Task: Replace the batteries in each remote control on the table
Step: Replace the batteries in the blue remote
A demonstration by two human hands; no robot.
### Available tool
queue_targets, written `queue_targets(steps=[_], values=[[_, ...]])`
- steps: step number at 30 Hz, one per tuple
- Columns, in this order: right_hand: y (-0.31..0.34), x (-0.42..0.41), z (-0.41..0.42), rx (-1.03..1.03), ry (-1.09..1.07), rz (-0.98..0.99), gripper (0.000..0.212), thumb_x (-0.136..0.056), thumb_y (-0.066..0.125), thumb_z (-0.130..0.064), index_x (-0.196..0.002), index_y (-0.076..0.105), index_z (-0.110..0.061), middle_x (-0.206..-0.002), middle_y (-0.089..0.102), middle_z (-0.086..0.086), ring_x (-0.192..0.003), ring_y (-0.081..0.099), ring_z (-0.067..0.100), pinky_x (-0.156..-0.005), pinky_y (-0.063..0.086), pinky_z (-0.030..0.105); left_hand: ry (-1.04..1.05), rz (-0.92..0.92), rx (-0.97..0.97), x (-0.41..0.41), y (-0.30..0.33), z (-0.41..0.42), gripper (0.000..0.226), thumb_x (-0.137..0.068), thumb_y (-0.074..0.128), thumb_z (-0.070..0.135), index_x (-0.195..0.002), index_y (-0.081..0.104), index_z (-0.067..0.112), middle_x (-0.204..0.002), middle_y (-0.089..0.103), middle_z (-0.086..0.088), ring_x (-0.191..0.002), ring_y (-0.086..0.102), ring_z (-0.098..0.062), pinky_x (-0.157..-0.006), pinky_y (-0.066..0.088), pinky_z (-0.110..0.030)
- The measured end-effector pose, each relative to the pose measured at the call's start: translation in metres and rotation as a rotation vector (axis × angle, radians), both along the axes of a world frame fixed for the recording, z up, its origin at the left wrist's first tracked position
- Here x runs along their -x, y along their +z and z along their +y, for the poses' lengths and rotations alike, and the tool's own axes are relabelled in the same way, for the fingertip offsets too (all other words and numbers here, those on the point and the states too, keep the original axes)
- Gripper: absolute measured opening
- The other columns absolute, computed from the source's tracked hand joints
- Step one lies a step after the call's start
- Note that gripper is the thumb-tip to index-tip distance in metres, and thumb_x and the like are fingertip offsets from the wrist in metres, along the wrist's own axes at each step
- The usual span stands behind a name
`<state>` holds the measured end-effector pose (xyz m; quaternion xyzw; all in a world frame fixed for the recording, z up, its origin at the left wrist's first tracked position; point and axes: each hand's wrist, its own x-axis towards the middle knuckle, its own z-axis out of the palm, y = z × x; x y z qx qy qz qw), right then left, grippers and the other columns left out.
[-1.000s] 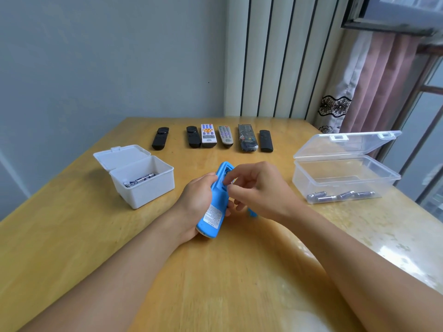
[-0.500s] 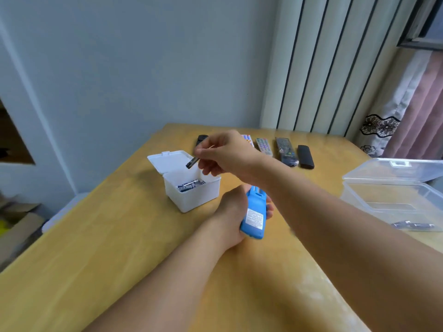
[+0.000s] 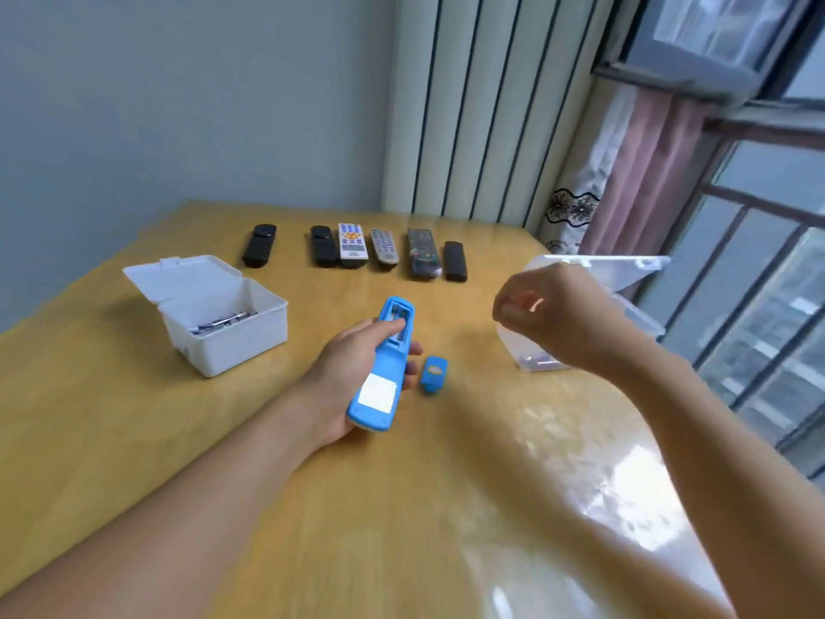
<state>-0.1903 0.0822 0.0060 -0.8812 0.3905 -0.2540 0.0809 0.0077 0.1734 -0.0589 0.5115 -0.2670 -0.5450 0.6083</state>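
Left hand [image 3: 352, 377] grips the blue remote [image 3: 381, 366] — right hand [image 3: 553, 314], loosely curled, apparently empty, hovers nearer the clear box [image 3: 643, 314] at right.

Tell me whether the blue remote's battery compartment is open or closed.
Open. The blue remote shows its exposed battery bay, and its battery cover lies apart on the table.

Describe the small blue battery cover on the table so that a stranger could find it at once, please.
Start at the wooden table and find the left hand, which grips a blue remote with its battery bay open. The battery cover lies flat on the wood just right of that remote. It is the only small loose blue piece; the other remotes lie in a row further back.
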Motion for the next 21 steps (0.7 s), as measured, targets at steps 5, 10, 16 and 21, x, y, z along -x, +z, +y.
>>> queue_targets(steps=[5,10,16,21], values=[[0.002,0.062,-0.034,-0.108,-0.113,0.077,0.014,-0.094,0.067,-0.019,-0.094,0.081,-0.016,-0.088,0.078,-0.002,-0.079,0.07,0.011,-0.08,0.056,0.033,0.001,-0.038,0.026,0.011,0.0,-0.004,0.018,-0.102,0.053,0.021,-0.108,0.064,0.007,-0.095,0.073,-0.017,-0.056,0.067,-0.017,-0.049,0.056,-0.024],[0.007,0.051,-0.073,-0.309,-0.13,0.459,0.025,-0.1,0.055,-0.009,-0.109,0.077,-0.017,-0.104,0.075,-0.002,-0.091,0.068,0.015,-0.087,0.054,0.028,-0.006,-0.062,0.014,0.007,-0.003,-0.005,0.021,-0.102,0.053,0.023,-0.111,0.064,0.007,-0.092,0.076,-0.014,-0.061,0.067,-0.019,-0.052,0.057,-0.026],[0.004,0.033,-0.108,-0.756,-0.095,0.565,0.033,-0.091,0.062,0.006,-0.103,0.074,-0.023,-0.107,0.076,0.006,-0.085,0.073,0.015,-0.08,0.06,0.029,-0.028,-0.092,0.015,0.006,-0.004,-0.005,0.019,-0.102,0.055,0.025,-0.11,0.065,0.011,-0.093,0.078,-0.012,-0.061,0.069,-0.017,-0.053,0.058,-0.026],[-0.008,0.023,-0.113,-0.622,-0.055,0.716,0.029,-0.088,0.067,-0.002,-0.081,0.071,-0.03,-0.09,0.069,-0.001,-0.08,0.068,0.018,-0.063,0.053,0.022,-0.032,-0.101,0.017,0.007,-0.003,-0.004,0.019,-0.102,0.055,0.025,-0.11,0.066,0.011,-0.096,0.078,-0.013,-0.062,0.069,-0.016,-0.053,0.058,-0.025]])
